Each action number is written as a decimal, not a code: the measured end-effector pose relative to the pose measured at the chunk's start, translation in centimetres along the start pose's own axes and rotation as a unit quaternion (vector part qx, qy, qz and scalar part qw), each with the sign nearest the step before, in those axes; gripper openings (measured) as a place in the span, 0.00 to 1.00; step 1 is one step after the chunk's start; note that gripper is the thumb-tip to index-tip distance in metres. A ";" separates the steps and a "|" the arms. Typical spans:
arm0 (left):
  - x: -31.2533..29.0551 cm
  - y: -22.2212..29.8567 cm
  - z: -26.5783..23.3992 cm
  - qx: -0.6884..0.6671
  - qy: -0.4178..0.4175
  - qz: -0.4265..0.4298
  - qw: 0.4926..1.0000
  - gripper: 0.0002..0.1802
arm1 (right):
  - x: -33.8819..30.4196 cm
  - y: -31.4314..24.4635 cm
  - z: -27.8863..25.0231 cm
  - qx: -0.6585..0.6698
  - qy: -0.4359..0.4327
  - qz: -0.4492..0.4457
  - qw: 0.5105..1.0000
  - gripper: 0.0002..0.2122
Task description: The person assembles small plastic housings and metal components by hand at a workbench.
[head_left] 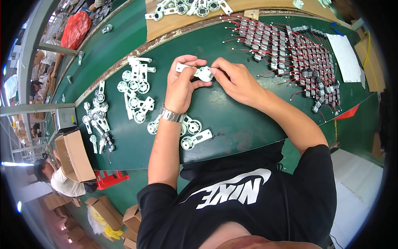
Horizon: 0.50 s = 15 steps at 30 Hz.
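My left hand [182, 85] and my right hand [234, 79] meet above the green table [240, 120] and both pinch one white plastic wheel bracket [198, 71]. The left fingers hold its flat arm end, the right fingertips press on its round wheel end. A metal watch [172, 115] sits on my left wrist. More white wheel brackets [137, 89] lie in a loose pile to the left of my left hand, and a few others [195, 135] lie by my left forearm.
Rows of small grey parts with red wires [290, 45] cover the table to the right, beside a white paper sheet [343, 56]. A cardboard sheet with more white brackets [186, 8] lies at the top. An open cardboard box [74, 155] stands lower left, near another person [58, 178].
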<state>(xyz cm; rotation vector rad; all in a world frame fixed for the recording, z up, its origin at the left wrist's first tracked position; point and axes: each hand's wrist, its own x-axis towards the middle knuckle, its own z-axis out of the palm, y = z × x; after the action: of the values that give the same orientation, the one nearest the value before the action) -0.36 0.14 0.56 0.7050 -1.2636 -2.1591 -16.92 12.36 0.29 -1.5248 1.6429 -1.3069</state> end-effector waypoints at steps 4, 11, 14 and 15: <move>-0.3 -0.3 1.2 0.028 -0.055 0.016 0.998 0.16 | 0.1 1.5 -0.2 -0.024 0.046 -0.053 0.997 0.06; 0.2 -1.0 0.6 0.123 0.066 0.005 0.990 0.19 | -0.1 0.6 -0.2 -0.062 0.120 -0.090 0.987 0.05; 0.2 -1.2 0.5 0.112 0.045 0.010 0.993 0.23 | -0.5 0.2 0.0 -0.074 0.111 -0.092 0.987 0.04; 0.2 -1.3 0.6 0.113 0.045 0.009 0.993 0.23 | -0.6 0.3 0.1 -0.098 0.117 -0.115 0.982 0.04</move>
<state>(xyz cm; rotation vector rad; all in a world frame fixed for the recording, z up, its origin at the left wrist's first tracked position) -1.16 0.89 -0.40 0.8670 -1.4738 -1.9658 -16.82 12.85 -0.10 -1.7765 1.8300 -1.5344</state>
